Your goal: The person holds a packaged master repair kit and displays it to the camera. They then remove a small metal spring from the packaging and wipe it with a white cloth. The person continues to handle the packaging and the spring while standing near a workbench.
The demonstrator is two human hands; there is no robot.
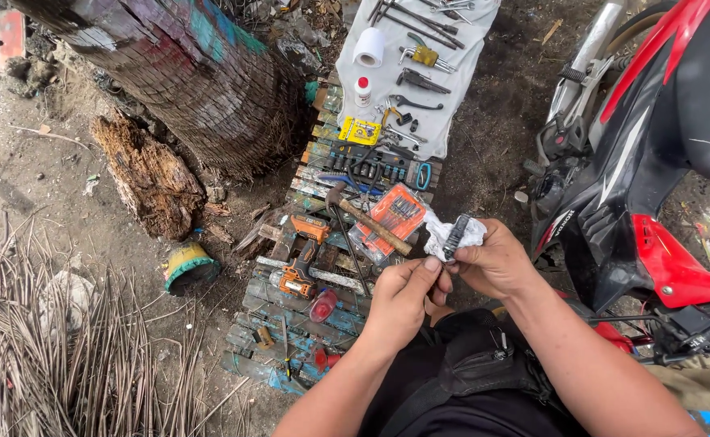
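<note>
My right hand (496, 263) grips a small dark ribbed part (455, 235) wrapped in a crumpled white cloth (444, 232). The fingertips of my left hand (401, 299) pinch the lower end of that same part, just below the cloth. Both hands meet above my lap, over a black bag (484, 364) with a strap. Directly ahead of the hands lie a wooden-handled hammer (367, 220) and an orange case of bits (389, 218).
A wooden pallet (282, 324) holds an orange drill (300, 263), pliers and a socket tray (371, 162). A white cloth (452, 81) beyond it carries wrenches, a tape roll (368, 47) and a small bottle. A red and black motorcycle (646, 162) stands right; a tree trunk (193, 81) left.
</note>
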